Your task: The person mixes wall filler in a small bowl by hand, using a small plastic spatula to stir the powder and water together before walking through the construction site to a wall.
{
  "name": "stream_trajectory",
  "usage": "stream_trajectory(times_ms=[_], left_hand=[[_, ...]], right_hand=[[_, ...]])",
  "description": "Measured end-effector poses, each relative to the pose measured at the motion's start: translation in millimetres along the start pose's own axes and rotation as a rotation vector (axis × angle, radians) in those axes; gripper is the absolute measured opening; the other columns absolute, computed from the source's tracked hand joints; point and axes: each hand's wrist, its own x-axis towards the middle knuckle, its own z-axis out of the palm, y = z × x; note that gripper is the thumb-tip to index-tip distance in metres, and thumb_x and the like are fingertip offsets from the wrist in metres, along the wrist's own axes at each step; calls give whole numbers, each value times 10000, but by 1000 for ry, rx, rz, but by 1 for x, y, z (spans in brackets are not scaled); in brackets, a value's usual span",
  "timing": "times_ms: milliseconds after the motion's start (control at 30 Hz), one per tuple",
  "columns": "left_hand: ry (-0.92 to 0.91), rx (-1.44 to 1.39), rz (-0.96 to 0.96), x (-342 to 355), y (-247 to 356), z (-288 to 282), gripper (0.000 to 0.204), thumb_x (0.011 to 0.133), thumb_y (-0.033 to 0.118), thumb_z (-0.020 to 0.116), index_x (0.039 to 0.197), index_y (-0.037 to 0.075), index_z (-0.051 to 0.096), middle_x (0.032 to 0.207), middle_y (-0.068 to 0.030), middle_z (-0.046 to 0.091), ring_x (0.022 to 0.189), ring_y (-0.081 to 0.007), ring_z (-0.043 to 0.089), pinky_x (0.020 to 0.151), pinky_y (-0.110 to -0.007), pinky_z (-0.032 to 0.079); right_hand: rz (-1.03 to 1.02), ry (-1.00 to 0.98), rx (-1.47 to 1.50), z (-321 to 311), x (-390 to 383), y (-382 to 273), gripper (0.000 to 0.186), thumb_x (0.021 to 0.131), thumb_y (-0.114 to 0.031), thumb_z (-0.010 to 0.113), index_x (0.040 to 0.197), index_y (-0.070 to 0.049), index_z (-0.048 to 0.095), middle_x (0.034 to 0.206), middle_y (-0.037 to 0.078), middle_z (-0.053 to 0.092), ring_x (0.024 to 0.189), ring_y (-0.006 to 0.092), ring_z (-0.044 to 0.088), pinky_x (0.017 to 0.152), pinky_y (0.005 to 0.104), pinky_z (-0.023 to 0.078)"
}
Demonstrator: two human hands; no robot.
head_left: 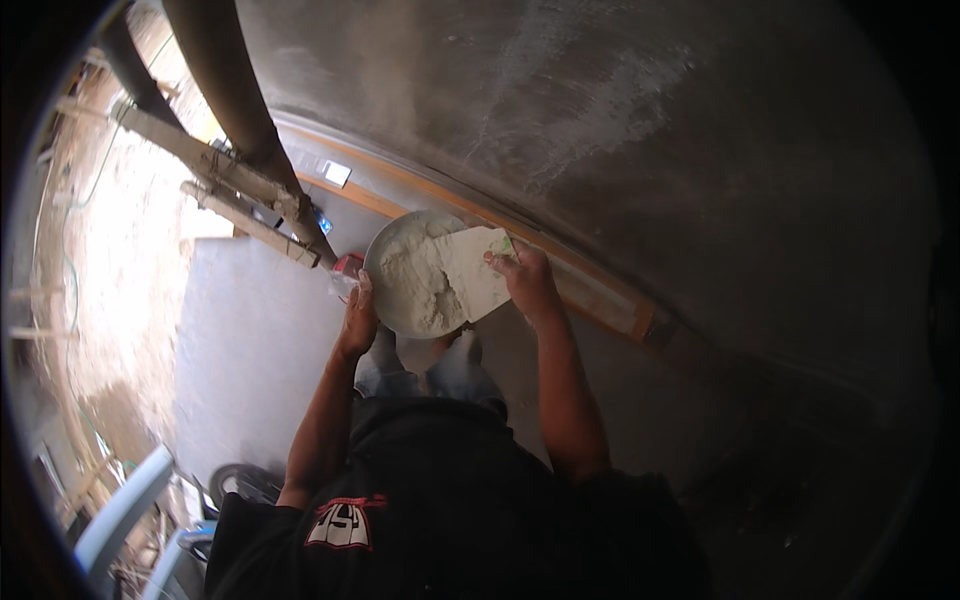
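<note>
In front of me is a round, pale basin holding a lumpy off-white mass that looks like plaster or putty. My left hand grips its left edge, fingers wrapped at the rim. My right hand is closed on a flat, pale rectangular spreader, smeared with white and with a green mark near my fingers. The spreader's left part lies over the right side of the basin's contents. How deep its edge sits in the mass I cannot tell.
A grey wall with pale smears rises ahead and right. Orange-brown framing runs along its foot. Dark slanting poles and wooden bars stand left. A red item is beside my left hand; a light blue chair stands lower left.
</note>
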Motion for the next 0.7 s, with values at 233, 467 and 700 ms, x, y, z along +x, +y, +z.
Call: stream_trajectory(times_ms=[233, 467, 700], left_hand=[[203, -275, -104, 1, 91, 19, 617, 1011, 452, 247, 1325, -51, 413, 1231, -169, 528, 1126, -226, 480, 991, -339, 356], [208, -497, -100, 29, 87, -7, 610, 1011, 452, 266, 1275, -63, 461, 1241, -124, 531, 1132, -188, 474, 1003, -319, 341], [216, -303, -53, 58, 53, -16, 624, 1011, 460, 242, 1260, -65, 469, 1215, -123, 542, 1117, -185, 479, 1004, -312, 332]], right_hand=[[-243, -62, -339, 0, 37, -16, 304, 853, -158, 572, 1068, 56, 601, 925, 209, 657, 881, 309, 642, 812, 360, 469], [-181, -201, -359, 26, 62, -46, 313, 849, -137, 586, 1094, 58, 591, 953, 180, 649, 877, 254, 630, 802, 334, 470], [156, -228, 190, 31, 102, -26, 309, 851, -96, 593, 1124, 48, 583, 998, 102, 645, 899, 158, 614, 808, 281, 468]])
